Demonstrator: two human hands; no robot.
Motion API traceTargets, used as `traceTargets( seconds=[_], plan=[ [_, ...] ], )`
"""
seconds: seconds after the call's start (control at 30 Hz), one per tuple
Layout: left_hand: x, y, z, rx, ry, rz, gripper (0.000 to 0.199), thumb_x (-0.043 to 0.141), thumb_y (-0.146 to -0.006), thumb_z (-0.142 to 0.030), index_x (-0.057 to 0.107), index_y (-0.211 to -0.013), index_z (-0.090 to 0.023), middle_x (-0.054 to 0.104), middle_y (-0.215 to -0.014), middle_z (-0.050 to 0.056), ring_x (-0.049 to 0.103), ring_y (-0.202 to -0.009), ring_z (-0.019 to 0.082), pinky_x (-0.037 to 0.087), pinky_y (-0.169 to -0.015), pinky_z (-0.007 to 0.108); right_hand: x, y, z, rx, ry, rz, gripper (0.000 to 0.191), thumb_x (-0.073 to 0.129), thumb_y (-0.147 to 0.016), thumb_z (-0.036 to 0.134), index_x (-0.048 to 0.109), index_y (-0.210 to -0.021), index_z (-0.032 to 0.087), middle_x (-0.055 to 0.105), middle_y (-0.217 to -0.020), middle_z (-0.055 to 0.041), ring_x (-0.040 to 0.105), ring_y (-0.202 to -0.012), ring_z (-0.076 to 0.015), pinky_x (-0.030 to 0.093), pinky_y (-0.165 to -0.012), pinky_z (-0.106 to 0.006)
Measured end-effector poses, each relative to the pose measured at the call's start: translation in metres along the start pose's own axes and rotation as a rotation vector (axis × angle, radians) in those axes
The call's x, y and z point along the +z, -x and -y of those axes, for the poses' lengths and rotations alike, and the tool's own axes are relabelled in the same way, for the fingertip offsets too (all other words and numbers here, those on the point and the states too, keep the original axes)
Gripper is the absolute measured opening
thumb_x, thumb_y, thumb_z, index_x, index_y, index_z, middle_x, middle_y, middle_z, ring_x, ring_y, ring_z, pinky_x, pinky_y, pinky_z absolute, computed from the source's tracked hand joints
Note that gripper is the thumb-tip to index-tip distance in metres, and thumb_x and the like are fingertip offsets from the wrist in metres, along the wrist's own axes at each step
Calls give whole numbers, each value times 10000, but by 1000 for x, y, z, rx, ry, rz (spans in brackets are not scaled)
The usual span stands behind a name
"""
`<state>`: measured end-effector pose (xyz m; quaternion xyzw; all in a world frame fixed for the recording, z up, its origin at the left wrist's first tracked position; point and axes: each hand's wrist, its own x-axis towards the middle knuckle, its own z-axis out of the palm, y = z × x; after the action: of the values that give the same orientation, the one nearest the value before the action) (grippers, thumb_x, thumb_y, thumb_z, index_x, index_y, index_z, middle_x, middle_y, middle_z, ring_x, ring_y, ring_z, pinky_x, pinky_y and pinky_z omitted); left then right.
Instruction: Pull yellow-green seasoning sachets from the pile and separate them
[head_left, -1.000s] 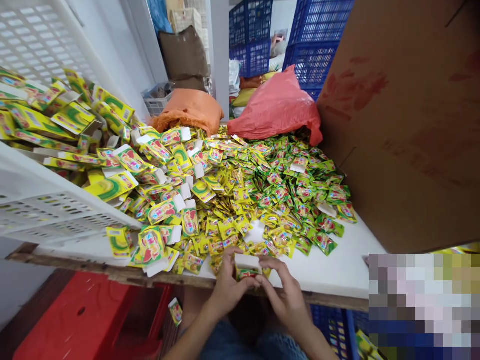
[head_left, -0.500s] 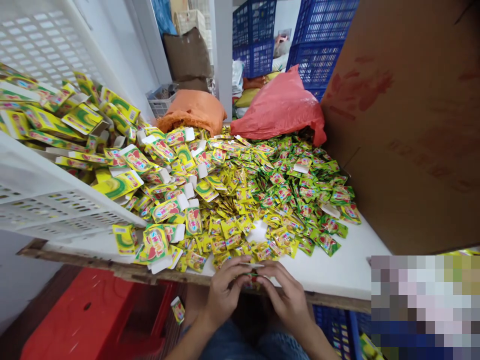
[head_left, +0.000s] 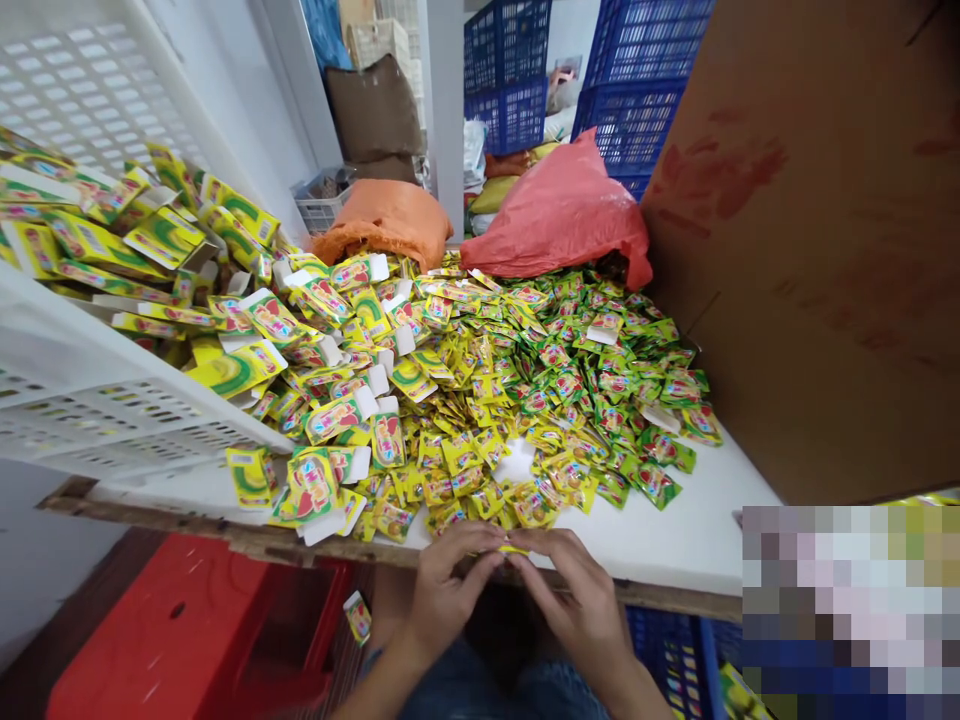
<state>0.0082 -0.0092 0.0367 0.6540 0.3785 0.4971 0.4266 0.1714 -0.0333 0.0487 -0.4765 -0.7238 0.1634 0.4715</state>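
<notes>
At the table's front edge, my left hand [head_left: 454, 585] and my right hand [head_left: 574, 590] meet, both closed on a small yellow box [head_left: 513, 548] that is mostly hidden by the fingers. Just beyond them lie yellow sachets [head_left: 461, 455], with green sachets [head_left: 615, 385] heaped farther right. Open yellow boxes [head_left: 335, 418] with white flaps are piled to the left, spilling from a tipped white crate [head_left: 142, 400].
A large cardboard box [head_left: 810, 260] stands at the right. Orange [head_left: 386, 222] and red [head_left: 562, 215] sacks lie behind the heap. Below the white tabletop [head_left: 675, 545] are a red stool [head_left: 161, 630] and a blue crate [head_left: 667, 650].
The fingers of both my hands have closed together around the small box. Its dark opening and the green edge seen between them before no longer show; a narrow yellow side shows now.
</notes>
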Motion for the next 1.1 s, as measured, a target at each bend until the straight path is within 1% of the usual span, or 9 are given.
traceTargets(
  seconds=[0.13, 0.27, 0.47, 0.7, 0.83, 0.9, 0.97, 1.03, 1.1],
  plan=[
    [3, -3, 3, -103, 119, -29, 88, 630, -765, -162, 694, -809, -205, 709, -857, 60, 642, -859, 204, 484, -816, 341, 1, 0, 0, 11, 1, -9, 172, 571, -823, 133, 621, -961, 223, 690, -887, -48, 637, -826, -188, 529, -710, -323],
    [1, -6, 4, -197, 256, 14, 42, 656, -749, -190, 689, -775, -183, 694, -838, 61, 637, -843, 206, 478, -797, 336, 1, 1, 1, 11, -42, -6, 178, 549, -833, 129, 626, -959, 227, 686, -905, -56, 631, -862, -197, 531, -731, -338],
    [-1, -7, 0, -187, 244, 24, 37, 656, -751, -180, 689, -763, -169, 688, -816, 65, 632, -837, 204, 469, -804, 336, 4, 3, 3, 63, -83, -28, 157, 551, -829, 133, 633, -928, 223, 685, -881, -52, 628, -867, -201, 537, -735, -332],
    [-4, -9, -4, -119, 154, 66, 54, 651, -761, -188, 696, -788, -175, 691, -825, 61, 639, -821, 186, 485, -780, 317, 5, 9, -2, 49, -87, -44, 192, 541, -831, 110, 632, -963, 214, 681, -903, -62, 623, -886, -198, 537, -742, -332],
    [-11, -3, 7, 42, 46, 99, 97, 673, -747, -234, 719, -824, -196, 689, -878, 76, 643, -832, 188, 502, -760, 315, 8, 16, -10, -43, -62, -29, 219, 546, -824, 102, 639, -982, 221, 673, -957, -74, 617, -923, -212, 535, -745, -355],
    [-15, 4, 17, 141, -30, 130, 171, 670, -749, -235, 713, -914, -224, 687, -932, 84, 640, -874, 195, 508, -772, 321, 11, 20, -13, -71, -61, -22, 235, 556, -819, 113, 630, -1010, 229, 666, -982, -73, 620, -923, -211, 538, -751, -355],
    [-14, 11, 25, 196, -101, 144, 289, 633, -782, -188, 658, -1061, -257, 683, -999, 84, 634, -931, 195, 510, -805, 323, 13, 24, -15, -59, -65, -21, 248, 542, -827, 111, 617, -1029, 235, 661, -972, -65, 621, -915, -200, 538, -754, -335],
    [-7, 18, 27, 211, -133, 121, 382, 592, -808, -143, 589, -1162, -284, 686, -1037, 70, 630, -971, 184, 505, -844, 314, 10, 25, -15, -29, -52, -15, 249, 513, -842, 110, 610, -1029, 243, 658, -946, -54, 618, -910, -188, 534, -749, -306],
    [1, 21, 23, 195, -120, 90, 429, 603, -803, -155, 546, -1203, -297, 692, -1039, 51, 641, -956, 170, 507, -851, 288, -2, 26, -14, 4, -3, -7, 233, 516, -846, 147, 610, -1032, 252, 661, -943, -48, 620, -904, -187, 526, -750, -284]
  ],
)
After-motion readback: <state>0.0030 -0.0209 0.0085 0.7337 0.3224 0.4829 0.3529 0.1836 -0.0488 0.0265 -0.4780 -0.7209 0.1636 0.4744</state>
